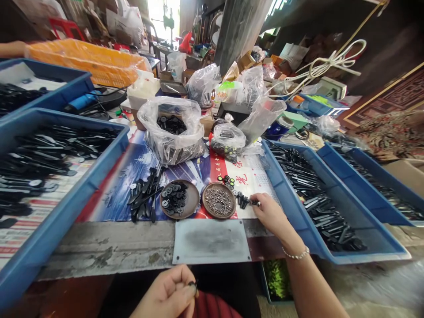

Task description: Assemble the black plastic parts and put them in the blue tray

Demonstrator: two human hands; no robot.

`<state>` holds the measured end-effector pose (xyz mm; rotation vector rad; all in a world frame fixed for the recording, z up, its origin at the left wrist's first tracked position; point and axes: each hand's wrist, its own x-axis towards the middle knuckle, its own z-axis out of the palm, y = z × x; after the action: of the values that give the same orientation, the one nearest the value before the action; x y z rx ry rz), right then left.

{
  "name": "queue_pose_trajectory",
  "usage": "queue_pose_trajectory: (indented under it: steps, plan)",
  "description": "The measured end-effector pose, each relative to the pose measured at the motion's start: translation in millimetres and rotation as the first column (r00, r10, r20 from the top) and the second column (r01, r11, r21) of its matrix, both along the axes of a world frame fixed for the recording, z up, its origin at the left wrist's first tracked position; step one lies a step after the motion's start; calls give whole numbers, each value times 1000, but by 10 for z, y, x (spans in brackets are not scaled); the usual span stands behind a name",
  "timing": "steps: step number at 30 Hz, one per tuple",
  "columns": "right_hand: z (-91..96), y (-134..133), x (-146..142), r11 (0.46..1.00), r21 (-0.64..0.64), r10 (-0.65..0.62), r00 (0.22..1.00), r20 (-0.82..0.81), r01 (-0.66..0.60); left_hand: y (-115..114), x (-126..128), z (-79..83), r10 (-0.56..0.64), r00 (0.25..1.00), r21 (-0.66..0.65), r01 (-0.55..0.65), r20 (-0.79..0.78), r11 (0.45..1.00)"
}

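Observation:
My left hand [172, 291] is closed low in front of my lap, thumb and finger pinching a small black part [192, 284]; most of that part is hidden. On the table's right side my right hand [267, 214] has its fingertips together on a small dark piece [255, 202]. Just left of those fingers lies a little group of black plastic pieces [243, 201]. Nearby, a round brown dish [219, 201] holds many small metal pins or screws. Beside it another brown dish [190, 201] has black disc-shaped parts. A pile of long black handle-like parts [144, 194] lies further left.
Blue trays of long black parts flank me: one at left [109, 154], one at right [380, 251]. Behind the dishes stand an open plastic bag [175, 148] and a smaller bag [228, 137]. A grey metal plate [212, 242] lies at the table's front edge.

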<state>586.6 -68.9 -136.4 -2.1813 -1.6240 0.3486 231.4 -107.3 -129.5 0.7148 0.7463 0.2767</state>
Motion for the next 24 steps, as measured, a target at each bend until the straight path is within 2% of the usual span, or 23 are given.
queue_pose_trajectory:
  steps: [6, 8, 9, 11, 12, 13, 14, 16, 20, 22, 24]
  plan:
    - [80, -180, -49, 989, 91, -107, 992, -59, 113, -1, 32, 34, 20, 1000, -32, -20, 5, 999]
    - [156, -322, -213, 984, 120, -102, 970, -223, 131, -10, 45, 50, 47, 999, -52, -47, 1, 998]
    - [191, -396, -329, 984, 117, -84, 925, -371, 137, -13, 55, 59, 61, 998, -56, -61, 5, 997]
    - [231, -519, -603, 993, 42, -51, 728, -684, 109, -17, 89, 80, 75, 997, -55, -73, 27, 996]
    - [230, -558, -744, 998, 5, -40, 622, -782, 70, -17, 115, 92, 72, 997, -55, -70, 41, 996]
    - [214, -578, -876, 999, -16, -29, 556, -831, 27, -16, 145, 104, 73, 996, -56, -70, 52, 996]
    - [187, -580, -991, 1000, -12, -11, 534, -846, 1, -14, 179, 114, 71, 995, -60, -67, 64, 996]
    - [121, -546, -1154, 999, 46, 41, 586, -809, -6, -10, 245, 122, 79, 994, -66, -73, 82, 995]
    - [90, -510, -1284, 966, 258, 184, 778, -601, -28, 41, 254, 20, 100, 984, -68, -91, 144, 994]
    - [126, -566, -1364, 929, 324, 331, 790, -516, -178, 93, 149, -93, -23, 970, -83, 44, 243, 996]
    - [119, -648, -1502, 844, 292, 537, 702, -468, -451, 140, -19, -221, -215, 917, -100, 261, 336, 960]
